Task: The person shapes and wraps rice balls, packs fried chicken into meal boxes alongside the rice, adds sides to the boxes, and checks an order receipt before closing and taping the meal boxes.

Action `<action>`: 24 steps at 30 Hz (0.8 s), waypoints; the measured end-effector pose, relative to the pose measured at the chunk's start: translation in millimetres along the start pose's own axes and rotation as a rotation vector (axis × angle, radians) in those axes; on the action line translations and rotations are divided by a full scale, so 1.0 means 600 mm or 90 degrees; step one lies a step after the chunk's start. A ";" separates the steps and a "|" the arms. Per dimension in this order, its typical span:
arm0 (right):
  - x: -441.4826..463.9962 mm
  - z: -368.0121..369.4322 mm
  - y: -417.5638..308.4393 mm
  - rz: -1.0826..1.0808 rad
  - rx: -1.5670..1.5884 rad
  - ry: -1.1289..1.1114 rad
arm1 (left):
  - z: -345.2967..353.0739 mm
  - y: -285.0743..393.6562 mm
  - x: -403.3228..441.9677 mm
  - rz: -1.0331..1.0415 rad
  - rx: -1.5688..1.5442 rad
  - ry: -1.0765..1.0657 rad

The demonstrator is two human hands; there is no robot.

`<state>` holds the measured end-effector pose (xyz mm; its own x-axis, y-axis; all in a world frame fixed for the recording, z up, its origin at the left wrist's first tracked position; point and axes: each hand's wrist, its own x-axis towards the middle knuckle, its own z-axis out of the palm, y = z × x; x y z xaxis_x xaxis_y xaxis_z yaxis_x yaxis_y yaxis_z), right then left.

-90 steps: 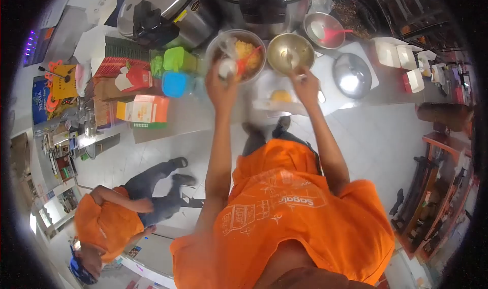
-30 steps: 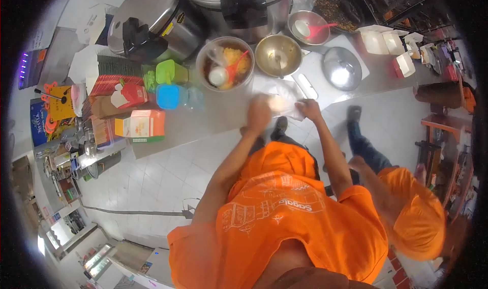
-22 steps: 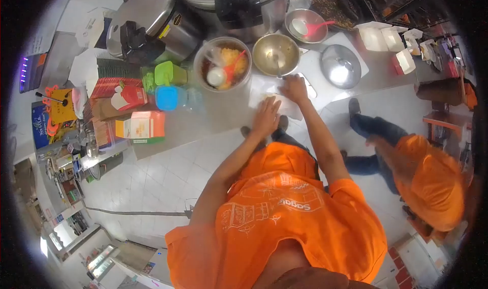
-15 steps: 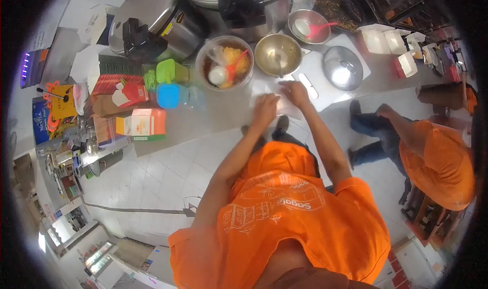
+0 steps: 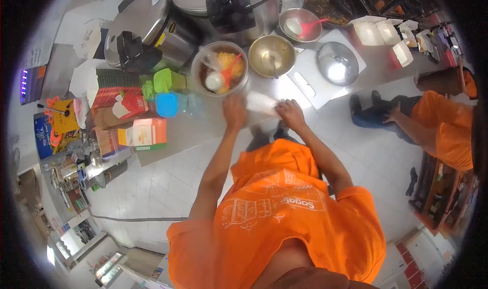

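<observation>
Head view, sole entry. One white packet (image 5: 262,103), on the counter (image 5: 195,129) between your hands, just in front of the metal bowl (image 5: 260,55). Your left hand (image 5: 234,111): blurred, at the packet's left end; whether it grips, cannot tell. Your right hand (image 5: 292,115): fingers bent at the right end; a firm grasp cannot be confirmed. Step in hand, as judged: two-handed handling of the packet. Next move, as judged: calls for even, light pressure at both ends.
</observation>
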<state>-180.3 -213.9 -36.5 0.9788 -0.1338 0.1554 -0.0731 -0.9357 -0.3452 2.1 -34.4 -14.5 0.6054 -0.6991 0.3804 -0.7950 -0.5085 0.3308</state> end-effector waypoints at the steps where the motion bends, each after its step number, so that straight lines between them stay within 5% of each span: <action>1: -0.001 0.004 -0.004 0.014 0.008 -0.008 | 0.018 0.014 -0.001 0.037 -0.088 -0.011; 4: -0.009 -0.004 -0.013 0.070 -0.003 -0.027 | 0.042 0.095 0.008 0.199 -0.260 -0.232; 6: -0.026 -0.049 -0.052 0.133 -0.044 -0.028 | 0.048 0.099 -0.025 0.162 -0.269 -0.215; 7: -0.029 -0.068 -0.063 0.176 -0.064 -0.149 | 0.054 0.097 -0.026 0.148 -0.272 -0.204; 10: -0.038 0.006 -0.065 0.399 0.318 0.135 | 0.053 0.082 -0.036 0.137 -0.283 -0.191; 13: -0.049 0.094 0.005 0.460 0.324 0.150 | 0.074 0.035 -0.031 -0.155 -0.340 -0.268; 15: -0.030 0.079 0.008 0.551 0.264 0.096 | 0.114 -0.031 -0.018 -0.037 -0.321 -0.281; 19: 0.032 0.012 -0.014 0.438 0.039 0.181 | 0.093 -0.012 0.051 0.163 -0.218 -0.064; 22: 0.005 0.080 0.015 0.447 0.231 0.049 | 0.126 -0.032 0.060 0.208 -0.119 -0.500; 24: -0.018 0.091 0.006 0.403 0.210 -0.018 | 0.128 -0.055 0.020 0.204 -0.226 -0.432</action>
<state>-180.6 -197.8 -89.7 0.7725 -0.6057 -0.1907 -0.5718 -0.5328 -0.6238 32.5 -64.6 -87.5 0.1070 -0.9922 -0.0633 -0.7968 -0.1236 0.5915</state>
